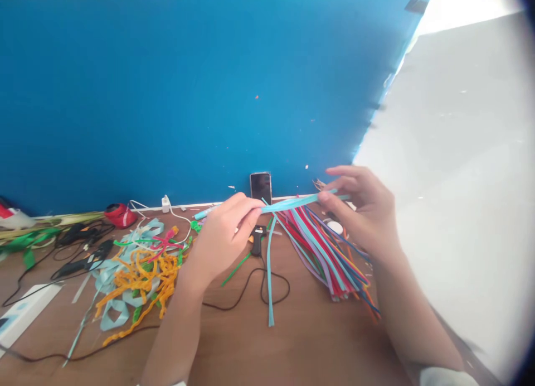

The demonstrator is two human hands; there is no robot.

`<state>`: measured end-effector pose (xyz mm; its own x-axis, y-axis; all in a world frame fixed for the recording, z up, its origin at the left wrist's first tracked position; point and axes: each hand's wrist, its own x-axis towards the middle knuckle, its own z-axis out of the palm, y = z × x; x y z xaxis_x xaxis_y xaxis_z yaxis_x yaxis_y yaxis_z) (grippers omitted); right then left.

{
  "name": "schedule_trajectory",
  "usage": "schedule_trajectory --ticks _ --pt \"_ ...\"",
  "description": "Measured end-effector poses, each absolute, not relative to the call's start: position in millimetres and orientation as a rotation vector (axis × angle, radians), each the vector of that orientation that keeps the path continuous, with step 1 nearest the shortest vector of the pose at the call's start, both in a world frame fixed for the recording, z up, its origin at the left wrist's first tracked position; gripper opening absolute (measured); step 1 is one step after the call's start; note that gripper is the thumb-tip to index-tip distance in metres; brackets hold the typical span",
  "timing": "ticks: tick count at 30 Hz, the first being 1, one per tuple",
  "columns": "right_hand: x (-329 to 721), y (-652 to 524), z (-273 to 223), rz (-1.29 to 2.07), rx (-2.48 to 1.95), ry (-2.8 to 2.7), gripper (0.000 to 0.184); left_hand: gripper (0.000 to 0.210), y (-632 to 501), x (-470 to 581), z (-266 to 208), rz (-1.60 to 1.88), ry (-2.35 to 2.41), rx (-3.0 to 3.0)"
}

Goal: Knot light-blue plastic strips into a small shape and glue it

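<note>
Between my two hands stretches a thin bunch of light blue pipe cleaners [295, 202], held roughly level above the table. My left hand [228, 230] pinches its left end with thumb and fingertips. At the right end, the thumb and index finger of my right hand [365, 210] close on it, the other fingers lifted and bent. Below and behind lies a fanned bundle of multicoloured pipe cleaners [330, 257], in red, purple, blue and orange. A separate light blue pipe cleaner [270, 277] extends toward me on the table.
A glue gun [258, 241] with a black cord lies behind my hands. A phone [261, 186] leans on the blue partition [188, 96]. Leftward are tangled yellow pipe cleaners [146, 280], light blue ribbon [115, 313], a red roll [120, 215] and a white power strip [29, 313].
</note>
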<state>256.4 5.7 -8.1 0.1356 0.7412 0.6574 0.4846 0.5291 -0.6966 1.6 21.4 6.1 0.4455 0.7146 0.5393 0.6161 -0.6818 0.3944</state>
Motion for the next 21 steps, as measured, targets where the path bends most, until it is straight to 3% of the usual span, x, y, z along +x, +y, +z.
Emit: schedule_trajectory --ticks 4,6,10,14,21 --pt "255 10 -10 -0.334 -1.208 -1.656 0.025 0.023 22 0 6 0.989 1.353 2.564" --pt "250 12 -13 -0.415 -1.177 -1.919 0.027 0.022 23 2 5 0.934 1.335 2.570" --pt "236 16 -20 -0.164 -1.077 -2.328 0.057 0.022 20 5 4 0.887 1.231 2.499" --pt "230 17 -24 0.085 -1.039 -2.457 0.029 0.022 15 6 6 0.904 1.072 2.406" --pt "223 17 -28 0.629 -0.813 -2.195 0.038 0.023 20 26 -6 1.022 0.764 2.296"
